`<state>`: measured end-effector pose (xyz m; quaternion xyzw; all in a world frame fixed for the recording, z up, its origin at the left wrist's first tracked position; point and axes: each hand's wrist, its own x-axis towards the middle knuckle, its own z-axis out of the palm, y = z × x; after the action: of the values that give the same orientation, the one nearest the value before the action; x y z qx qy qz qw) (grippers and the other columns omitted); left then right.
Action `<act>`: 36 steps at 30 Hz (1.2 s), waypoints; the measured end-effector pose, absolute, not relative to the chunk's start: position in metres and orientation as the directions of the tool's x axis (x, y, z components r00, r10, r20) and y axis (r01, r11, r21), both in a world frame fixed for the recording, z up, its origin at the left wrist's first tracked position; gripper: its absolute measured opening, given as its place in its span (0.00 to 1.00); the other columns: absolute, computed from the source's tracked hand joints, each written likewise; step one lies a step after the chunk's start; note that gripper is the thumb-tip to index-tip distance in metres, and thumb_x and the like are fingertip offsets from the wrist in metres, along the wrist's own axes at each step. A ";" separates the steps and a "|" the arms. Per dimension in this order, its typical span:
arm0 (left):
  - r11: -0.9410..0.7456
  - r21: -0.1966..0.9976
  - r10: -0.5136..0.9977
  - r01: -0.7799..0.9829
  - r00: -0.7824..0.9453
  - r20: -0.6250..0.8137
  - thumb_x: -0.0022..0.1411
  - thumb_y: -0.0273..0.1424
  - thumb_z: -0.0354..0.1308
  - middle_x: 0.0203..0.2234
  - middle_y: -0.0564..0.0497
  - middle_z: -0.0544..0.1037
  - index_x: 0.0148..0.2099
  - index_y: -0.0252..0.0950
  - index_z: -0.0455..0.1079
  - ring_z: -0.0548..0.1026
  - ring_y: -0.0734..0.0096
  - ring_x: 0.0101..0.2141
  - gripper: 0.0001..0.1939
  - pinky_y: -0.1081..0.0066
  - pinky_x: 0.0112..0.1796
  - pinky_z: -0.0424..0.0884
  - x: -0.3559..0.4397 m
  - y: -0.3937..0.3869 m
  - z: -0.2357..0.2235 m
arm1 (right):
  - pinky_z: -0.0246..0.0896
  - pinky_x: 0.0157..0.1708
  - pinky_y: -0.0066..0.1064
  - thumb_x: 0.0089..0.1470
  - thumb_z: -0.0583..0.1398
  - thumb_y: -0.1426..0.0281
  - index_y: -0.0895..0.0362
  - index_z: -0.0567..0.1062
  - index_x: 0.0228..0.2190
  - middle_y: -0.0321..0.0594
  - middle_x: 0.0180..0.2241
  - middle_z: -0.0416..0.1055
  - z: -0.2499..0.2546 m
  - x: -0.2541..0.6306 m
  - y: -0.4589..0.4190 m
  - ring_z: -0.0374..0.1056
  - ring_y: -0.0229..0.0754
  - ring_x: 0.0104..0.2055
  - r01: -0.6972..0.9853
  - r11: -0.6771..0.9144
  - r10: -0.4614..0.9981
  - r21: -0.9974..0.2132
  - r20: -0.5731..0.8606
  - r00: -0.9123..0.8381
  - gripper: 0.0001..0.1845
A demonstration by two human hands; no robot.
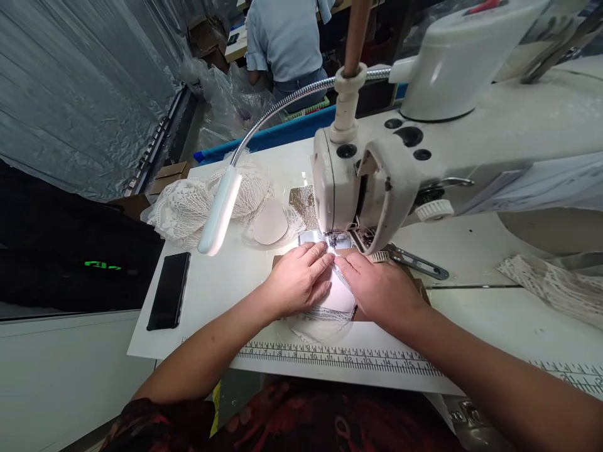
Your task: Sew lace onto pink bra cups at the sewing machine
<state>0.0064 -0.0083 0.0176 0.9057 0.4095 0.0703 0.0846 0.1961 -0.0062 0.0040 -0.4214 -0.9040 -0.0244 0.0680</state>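
Note:
My left hand lies flat on a small white lace-edged fabric piece, its fingers stretched toward the presser foot of a white sewing machine. On the piece's right edge, my right hand has thumb and forefinger closed on the fabric close to the needle area; its other fingers are partly hidden. Lace spreads out below the fabric, toward the table's front edge. The needle itself is too small to make out.
A lamp on a bendy neck hangs left of the machine head. White lace, a pale rounded pad and a phone lie leftward. A cutter and more lace are rightward. A person sits beyond.

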 end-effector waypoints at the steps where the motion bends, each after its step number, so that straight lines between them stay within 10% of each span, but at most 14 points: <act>1: -0.656 0.213 0.748 0.724 0.660 0.061 0.63 0.34 0.48 0.53 0.34 0.68 0.57 0.27 0.63 0.66 0.52 0.53 0.23 0.54 0.51 0.67 0.006 -0.007 0.018 | 0.49 0.27 0.33 0.49 0.55 0.76 0.63 0.73 0.44 0.49 0.36 0.74 0.004 0.196 -0.006 0.65 0.45 0.31 0.771 0.637 0.764 -0.008 0.147 -0.629 0.19; 28: -0.732 0.156 0.677 0.663 0.733 0.061 0.63 0.26 0.47 0.51 0.36 0.70 0.52 0.30 0.68 0.66 0.54 0.53 0.17 0.51 0.53 0.63 -0.010 0.007 0.034 | 0.55 0.29 0.33 0.53 0.52 0.80 0.60 0.74 0.47 0.49 0.45 0.74 0.003 0.191 -0.005 0.67 0.46 0.38 0.825 0.565 0.811 0.027 0.163 -0.561 0.21; 36: -0.718 0.154 0.696 0.679 0.707 0.128 0.64 0.38 0.49 0.44 0.38 0.74 0.44 0.28 0.72 0.70 0.55 0.45 0.19 0.53 0.52 0.62 0.004 0.003 0.015 | 0.56 0.30 0.34 0.55 0.51 0.78 0.59 0.77 0.44 0.49 0.45 0.73 0.006 0.190 -0.006 0.67 0.46 0.36 0.813 0.580 0.795 0.051 0.184 -0.578 0.19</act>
<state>0.0036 0.0033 0.0146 0.9225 0.3725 0.0886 0.0478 0.1898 -0.0063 0.0063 -0.4538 -0.8859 -0.0648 0.0709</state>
